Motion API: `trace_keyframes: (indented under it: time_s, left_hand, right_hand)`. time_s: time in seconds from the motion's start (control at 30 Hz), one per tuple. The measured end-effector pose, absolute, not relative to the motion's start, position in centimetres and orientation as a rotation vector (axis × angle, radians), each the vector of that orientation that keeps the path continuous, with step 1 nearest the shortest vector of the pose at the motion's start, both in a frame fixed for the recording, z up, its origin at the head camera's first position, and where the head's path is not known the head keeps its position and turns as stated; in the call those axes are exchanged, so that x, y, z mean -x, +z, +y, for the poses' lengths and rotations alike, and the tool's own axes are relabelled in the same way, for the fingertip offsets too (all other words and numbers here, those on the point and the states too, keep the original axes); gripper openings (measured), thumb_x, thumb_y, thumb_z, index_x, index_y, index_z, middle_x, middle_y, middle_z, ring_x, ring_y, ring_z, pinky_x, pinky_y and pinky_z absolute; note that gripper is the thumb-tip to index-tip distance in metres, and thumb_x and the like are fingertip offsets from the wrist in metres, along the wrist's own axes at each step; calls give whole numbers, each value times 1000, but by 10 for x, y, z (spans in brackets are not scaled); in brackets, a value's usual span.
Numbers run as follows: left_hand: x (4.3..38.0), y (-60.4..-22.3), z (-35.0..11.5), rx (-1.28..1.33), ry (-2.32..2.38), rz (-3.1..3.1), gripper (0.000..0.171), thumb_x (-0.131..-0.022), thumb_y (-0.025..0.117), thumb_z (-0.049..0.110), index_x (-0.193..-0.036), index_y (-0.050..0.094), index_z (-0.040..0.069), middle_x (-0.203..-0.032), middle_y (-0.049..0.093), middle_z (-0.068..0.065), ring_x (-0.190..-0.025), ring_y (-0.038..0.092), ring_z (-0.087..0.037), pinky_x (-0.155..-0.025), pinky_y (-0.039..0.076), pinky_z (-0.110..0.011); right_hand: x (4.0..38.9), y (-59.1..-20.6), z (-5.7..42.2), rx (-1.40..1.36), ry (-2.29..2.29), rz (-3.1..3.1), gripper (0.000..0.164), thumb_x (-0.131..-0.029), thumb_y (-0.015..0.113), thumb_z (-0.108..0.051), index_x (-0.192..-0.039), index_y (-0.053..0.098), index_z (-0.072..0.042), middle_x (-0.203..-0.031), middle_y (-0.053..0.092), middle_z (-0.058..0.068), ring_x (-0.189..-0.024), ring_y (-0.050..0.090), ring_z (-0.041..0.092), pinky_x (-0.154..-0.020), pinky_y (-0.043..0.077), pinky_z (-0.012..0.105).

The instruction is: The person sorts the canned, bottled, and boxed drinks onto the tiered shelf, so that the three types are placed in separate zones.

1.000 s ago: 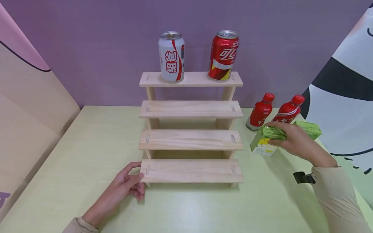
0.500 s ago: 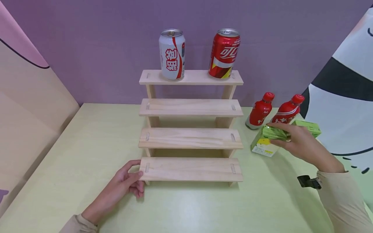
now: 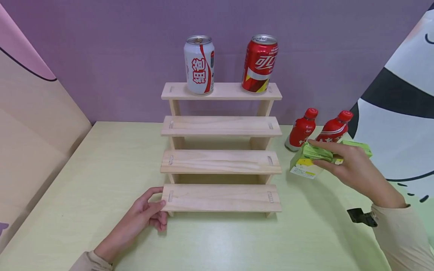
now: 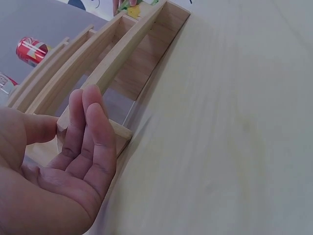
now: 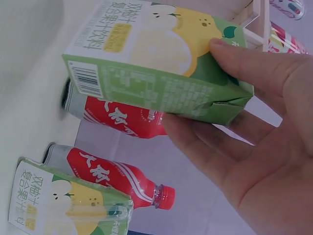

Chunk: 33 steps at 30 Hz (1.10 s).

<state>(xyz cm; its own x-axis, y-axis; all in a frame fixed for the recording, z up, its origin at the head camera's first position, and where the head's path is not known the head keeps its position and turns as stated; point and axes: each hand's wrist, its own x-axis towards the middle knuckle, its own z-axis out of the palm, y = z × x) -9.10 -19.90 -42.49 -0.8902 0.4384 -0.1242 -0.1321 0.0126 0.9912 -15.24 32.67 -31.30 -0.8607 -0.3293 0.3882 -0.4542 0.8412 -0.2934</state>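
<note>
My left hand (image 3: pixel 140 214) pinches the left end of the lowest board of a four-step wooden display rack (image 3: pixel 222 198). In the left wrist view, the thumb presses one side of the board's end and the fingers curl at the other. At the right, my right hand (image 3: pixel 356 171) grips a green and yellow juice box (image 5: pixel 151 58) near its top, thumb on one side and fingers on the other. Behind that hand stands a second juice box (image 5: pixel 73 203), partly hidden in the head view. Two red-labelled bottles (image 3: pixel 301 130) with red caps stand just behind the boxes.
On the rack's top board stand a white can (image 3: pixel 199 66) at left and a red cola can (image 3: pixel 260 64) at right. A purple backdrop (image 3: pixel 135 56) rises behind the pale table (image 3: pixel 101 169), and printed panels flank both sides.
The juice box in my right hand has risen slightly and shifted a little left, with its lower edge now apart from its shadow. My left hand keeps its hold on the rack.
</note>
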Motion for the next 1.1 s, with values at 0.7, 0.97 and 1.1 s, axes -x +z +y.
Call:
trace_keyframes:
  time_s: [0.7,0.97,1.1]
  left_hand:
    - [91,-425,-200,-305,1944,1872,52,-106,50,21,-146,24,0,-76,66,-6,-67,67,-21,-63,57,-31]
    - [91,-426,-200,-320,1950,1867,51,-106,51,21,-145,25,0,-76,66,-7,-66,67,-21,-63,58,-31]
    - [91,-425,-199,-325,1952,1864,51,-106,51,21,-145,25,0,-76,67,-7,-66,67,-22,-63,58,-31]
  right_hand:
    - [147,-293,315,-628,537,-2596,60,-73,88,-3,-128,69,-17,-108,72,9,-78,59,1,-62,47,6]
    - [141,-283,307,-640,538,-2589,66,-72,87,-2,-132,66,-21,-107,73,9,-79,61,1,-59,48,8]
    - [137,-277,302,-681,514,-2555,68,-70,88,0,-132,67,-20,-108,73,7,-84,57,-10,-63,48,6]
